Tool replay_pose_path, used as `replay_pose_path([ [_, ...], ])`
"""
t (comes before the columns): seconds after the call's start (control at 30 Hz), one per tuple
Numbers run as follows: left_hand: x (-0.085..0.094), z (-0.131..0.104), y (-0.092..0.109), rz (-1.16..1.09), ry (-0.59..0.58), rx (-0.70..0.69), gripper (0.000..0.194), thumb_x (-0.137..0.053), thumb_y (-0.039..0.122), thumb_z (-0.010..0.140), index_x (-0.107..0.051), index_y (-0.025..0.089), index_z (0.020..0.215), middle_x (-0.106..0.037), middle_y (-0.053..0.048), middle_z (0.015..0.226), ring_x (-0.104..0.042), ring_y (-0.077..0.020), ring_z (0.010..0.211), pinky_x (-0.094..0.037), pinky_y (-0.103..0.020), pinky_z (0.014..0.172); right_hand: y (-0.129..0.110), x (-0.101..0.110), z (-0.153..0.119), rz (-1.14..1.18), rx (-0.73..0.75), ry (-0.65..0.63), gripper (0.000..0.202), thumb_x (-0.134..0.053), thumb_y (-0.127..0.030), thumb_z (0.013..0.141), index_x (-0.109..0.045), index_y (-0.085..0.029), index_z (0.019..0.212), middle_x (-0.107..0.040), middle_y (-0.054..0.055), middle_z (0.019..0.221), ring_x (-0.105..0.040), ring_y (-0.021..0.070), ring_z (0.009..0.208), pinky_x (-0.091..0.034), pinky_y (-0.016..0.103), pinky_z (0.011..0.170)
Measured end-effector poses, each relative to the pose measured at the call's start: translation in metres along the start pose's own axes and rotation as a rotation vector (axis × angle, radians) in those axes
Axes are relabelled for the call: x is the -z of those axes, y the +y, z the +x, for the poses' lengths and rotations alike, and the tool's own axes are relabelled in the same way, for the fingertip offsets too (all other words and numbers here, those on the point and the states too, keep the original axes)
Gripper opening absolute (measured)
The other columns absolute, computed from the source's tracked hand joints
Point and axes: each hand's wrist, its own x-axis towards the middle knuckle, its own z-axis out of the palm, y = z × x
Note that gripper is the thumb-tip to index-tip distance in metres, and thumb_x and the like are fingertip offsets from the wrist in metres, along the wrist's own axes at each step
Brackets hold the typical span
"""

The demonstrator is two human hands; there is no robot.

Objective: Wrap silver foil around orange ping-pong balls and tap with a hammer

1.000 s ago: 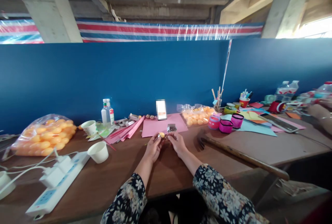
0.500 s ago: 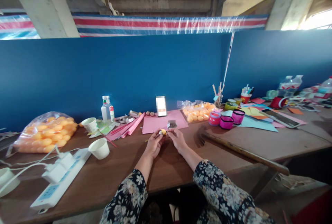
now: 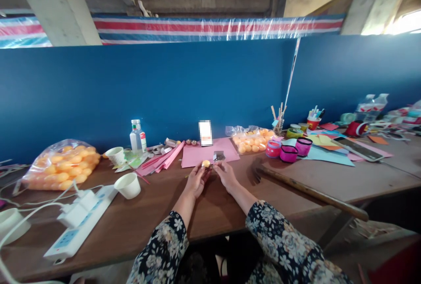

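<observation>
My left hand (image 3: 196, 181) is closed, its fingertips gripping a small orange-yellow ball (image 3: 206, 164) with a darker patch at its lower side. Close on its right, my right hand (image 3: 226, 177) has thumb and fingers pinched together by the ball; what lies between them is too small to make out. Just beyond the fingers, a dark shiny flat piece (image 3: 219, 156) rests on a pink sheet (image 3: 194, 154). A phone-like upright with a blurred screen (image 3: 205, 133) stands at the back of that sheet.
Bags of orange balls (image 3: 62, 165) stand left and behind the sheet. A power strip (image 3: 82, 222) and white cup (image 3: 127, 186) are at left. A hammer (image 3: 309, 189) lies at right, near magenta bands (image 3: 288, 153). Bottles (image 3: 137, 137) and pink strips (image 3: 164, 159) sit behind.
The ball has turned slightly in my left fingers: its shiny silvery side shows less and more of the yellow faces me. Both hands stay in nearly the same place; the view shifts slightly.
</observation>
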Motion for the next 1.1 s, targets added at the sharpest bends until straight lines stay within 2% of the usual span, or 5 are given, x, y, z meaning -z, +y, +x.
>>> replay_pose_path([
  [0.27, 0.0008, 0.0010, -0.0006, 0.003, -0.005, 0.008, 0.030, -0.060, 0.014, 0.069, -0.057, 0.017, 0.099, -0.064, -0.006, 0.095, -0.059, -0.0154, 0.090, -0.042, -0.032, 0.089, 0.0027, 0.0009, 0.0007, -0.043, 0.049, -0.020, 0.022, -0.054, -0.037, 0.069, -0.058, -0.016, 0.076, -0.059, 0.002, 0.071, -0.052, 0.0139, 0.066, -0.041, 0.025, 0.063],
  [0.6, 0.0012, 0.0011, -0.0010, -0.007, -0.025, 0.017, 0.037, -0.060, 0.013, 0.070, -0.054, 0.019, 0.106, -0.063, -0.006, 0.098, -0.059, -0.0154, 0.090, -0.041, -0.033, 0.090, 0.0029, 0.0012, 0.0002, -0.079, 0.059, -0.033, 0.019, -0.054, -0.034, 0.070, -0.058, -0.017, 0.075, -0.060, 0.001, 0.070, -0.053, 0.0147, 0.068, -0.041, 0.025, 0.065],
  [0.77, -0.0017, 0.0001, 0.0005, -0.015, 0.024, 0.027, 0.039, -0.060, 0.009, 0.068, -0.055, 0.017, 0.106, -0.064, -0.007, 0.096, -0.059, -0.0158, 0.090, -0.041, -0.031, 0.089, 0.0001, 0.0012, -0.0009, -0.105, 0.072, -0.050, 0.019, -0.053, -0.034, 0.070, -0.058, -0.017, 0.072, -0.060, 0.001, 0.070, -0.053, 0.0139, 0.067, -0.041, 0.025, 0.065],
  [1.1, 0.0024, 0.0010, -0.0005, -0.011, -0.010, 0.012, 0.029, -0.059, 0.017, 0.071, -0.054, 0.018, 0.100, -0.064, -0.006, 0.093, -0.061, -0.0154, 0.085, -0.043, -0.034, 0.087, 0.0034, 0.0005, 0.0003, -0.078, 0.072, -0.035, 0.017, -0.053, -0.032, 0.070, -0.057, -0.016, 0.071, -0.056, 0.000, 0.065, -0.050, 0.0122, 0.061, -0.039, 0.024, 0.060],
])
